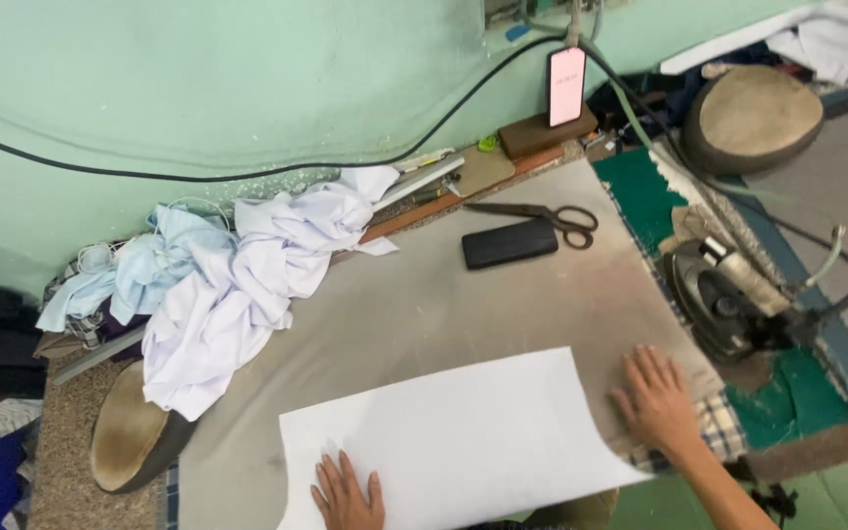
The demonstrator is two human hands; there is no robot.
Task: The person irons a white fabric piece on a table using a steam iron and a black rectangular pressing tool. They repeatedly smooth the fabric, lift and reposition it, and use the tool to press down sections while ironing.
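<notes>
A large white sheet (463, 432) lies flat on the grey padded table (424, 304) near the front edge. My left hand (347, 494) rests palm down on the sheet's lower left part, fingers spread. At the sheet's right edge my right hand (656, 399) lies flat, fingers apart, half on the grey pad. Neither hand holds anything.
A pile of white and pale blue garments (238, 275) sits at the back left. Black scissors (552, 214), a black flat case (508, 242) and an upright phone (566, 85) stand at the back. An iron (728, 294) with its cord rests on the right. A padded pressing block (130, 432) lies front left.
</notes>
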